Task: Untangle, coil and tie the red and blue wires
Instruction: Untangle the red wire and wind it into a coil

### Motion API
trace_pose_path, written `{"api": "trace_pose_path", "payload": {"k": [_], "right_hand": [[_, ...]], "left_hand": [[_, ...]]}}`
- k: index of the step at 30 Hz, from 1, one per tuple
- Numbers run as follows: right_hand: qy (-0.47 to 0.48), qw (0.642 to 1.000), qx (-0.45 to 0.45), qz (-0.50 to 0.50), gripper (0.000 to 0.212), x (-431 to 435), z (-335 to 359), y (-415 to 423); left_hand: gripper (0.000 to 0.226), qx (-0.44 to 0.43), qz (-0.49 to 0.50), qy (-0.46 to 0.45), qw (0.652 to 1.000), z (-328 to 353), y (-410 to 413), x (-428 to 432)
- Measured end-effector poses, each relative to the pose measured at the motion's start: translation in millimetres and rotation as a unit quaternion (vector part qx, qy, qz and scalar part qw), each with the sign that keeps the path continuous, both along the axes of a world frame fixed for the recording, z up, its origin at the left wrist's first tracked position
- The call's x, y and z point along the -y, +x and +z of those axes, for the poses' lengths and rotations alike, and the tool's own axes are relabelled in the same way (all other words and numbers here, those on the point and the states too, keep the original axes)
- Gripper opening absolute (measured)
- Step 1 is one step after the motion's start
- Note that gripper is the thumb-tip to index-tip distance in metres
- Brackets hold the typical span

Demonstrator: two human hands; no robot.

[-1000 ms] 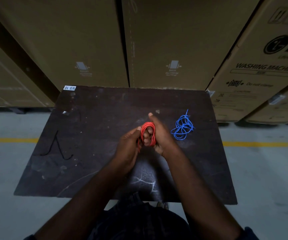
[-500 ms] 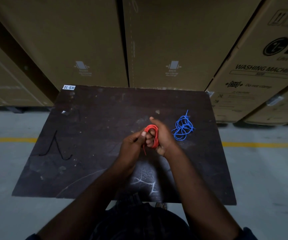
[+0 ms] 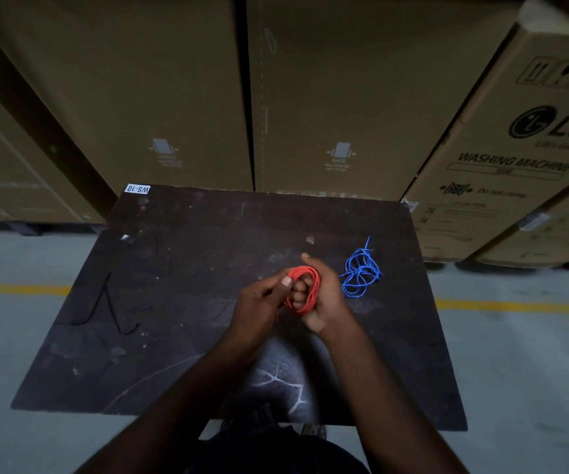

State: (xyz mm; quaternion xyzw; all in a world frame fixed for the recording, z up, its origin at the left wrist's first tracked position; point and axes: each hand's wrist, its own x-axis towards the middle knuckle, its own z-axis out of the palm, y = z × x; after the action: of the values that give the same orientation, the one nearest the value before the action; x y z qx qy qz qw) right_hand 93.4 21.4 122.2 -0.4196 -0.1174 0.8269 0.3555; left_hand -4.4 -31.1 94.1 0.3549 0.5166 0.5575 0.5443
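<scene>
The red wire (image 3: 312, 285) is wound into a small coil around the curled fingers of my right hand (image 3: 327, 299), above the middle of the dark table (image 3: 180, 302). My left hand (image 3: 259, 302) pinches the coil's left side between thumb and fingers. A short red end hangs down below my left hand. The blue wire (image 3: 360, 275) lies in a loose bundle on the table just right of my right hand, with one end sticking up toward the far edge. Neither hand touches it.
Tall cardboard boxes (image 3: 327, 97) stand right behind the table's far edge, with a washing machine box (image 3: 522, 148) at the right. A black mark (image 3: 108, 309) crosses the table's left part. A white label (image 3: 137, 189) sits at its far left corner.
Both hands and the red coil have shifted slightly right, toward the blue wire. My left thumb has moved up onto the coil's upper left side.
</scene>
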Motion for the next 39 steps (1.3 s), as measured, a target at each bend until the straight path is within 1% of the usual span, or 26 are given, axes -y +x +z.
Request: {"api": "trace_pose_path", "payload": {"k": [2,4,6,8,15,17,19,20,21,23,25,28,31,32,35,37,39], "right_hand": [[-0.001,0.999,-0.005,0.032,0.052,-0.5,1.0,7.1],[-0.006,0.999,-0.018,0.048,0.055,0.8,0.7,10.3],[-0.008,0.998,-0.017,0.052,0.061,1.3,-1.9,9.4],[-0.009,0.999,0.008,0.043,0.063,1.2,-3.2,4.1],[-0.017,0.997,0.039,-0.065,0.065,0.5,-8.9,-18.8],[-0.013,0.991,0.081,-0.108,0.059,1.2,-14.0,-23.5],[0.003,0.976,0.152,-0.158,0.044,-1.0,-20.1,-23.2],[0.009,0.97,0.167,-0.176,0.037,-3.3,-21.9,-21.1],[0.013,0.968,0.164,-0.187,0.034,-5.3,-23.4,-19.3],[0.027,0.967,0.161,-0.198,0.035,-8.1,-24.8,-17.7],[0.053,0.958,0.201,-0.199,0.035,-8.4,-24.9,-20.4],[0.109,0.942,0.266,-0.172,0.039,-8.7,-29.8,-27.4],[0.214,0.928,0.287,-0.105,0.034,-7.7,-33.7,-26.0],[0.257,0.919,0.29,-0.078,0.031,-6.9,-32.7,-23.4],[0.36,0.871,0.334,-0.001,0.02,-9.2,-27.7,-13.4],[0.379,0.863,0.332,0.047,0.013,-14.2,-24.1,-7.7],[0.394,0.85,0.335,0.099,0.018,-19.2,-21.6,-3.7]], "left_hand": [[0.019,-0.045,0.002,0.015,0.999,-1.8,-3.1,2.7],[0.02,-0.081,0.008,0.024,0.996,-3.7,-4.1,4.9],[0.02,-0.084,0.01,0.028,0.996,-5.7,-2.7,6.5],[0.021,-0.087,0.017,0.027,0.996,-6.8,-2.3,6.8],[0.023,-0.072,0.007,0.002,0.997,-6.0,-7.1,0.1],[0.024,-0.068,0.005,0.001,0.998,-2.9,-9.7,-1.2],[0.025,-0.068,0.0,0.024,0.997,4.9,-11.3,-0.8],[0.026,-0.083,-0.007,0.048,0.995,10.3,-11.7,-0.3],[0.026,-0.115,-0.015,0.074,0.991,15.3,-11.8,0.2],[0.027,-0.168,-0.019,0.113,0.979,20.3,-12.9,-1.6],[0.026,-0.182,0.004,0.11,0.977,20.1,-17.0,-6.1],[0.025,-0.178,0.018,0.084,0.98,11.9,-23.1,-10.4],[0.024,-0.166,0.039,0.067,0.983,6.2,-28.3,-12.6],[0.023,-0.162,0.045,0.058,0.984,3.3,-31.4,-14.5],[0.025,-0.186,0.049,0.036,0.981,-4.2,-44.2,-20.7],[0.026,-0.191,0.033,0.025,0.981,-6.9,-52.8,-22.0],[0.027,-0.186,0.016,0.014,0.982,-8.1,-60.4,-22.9]]}}
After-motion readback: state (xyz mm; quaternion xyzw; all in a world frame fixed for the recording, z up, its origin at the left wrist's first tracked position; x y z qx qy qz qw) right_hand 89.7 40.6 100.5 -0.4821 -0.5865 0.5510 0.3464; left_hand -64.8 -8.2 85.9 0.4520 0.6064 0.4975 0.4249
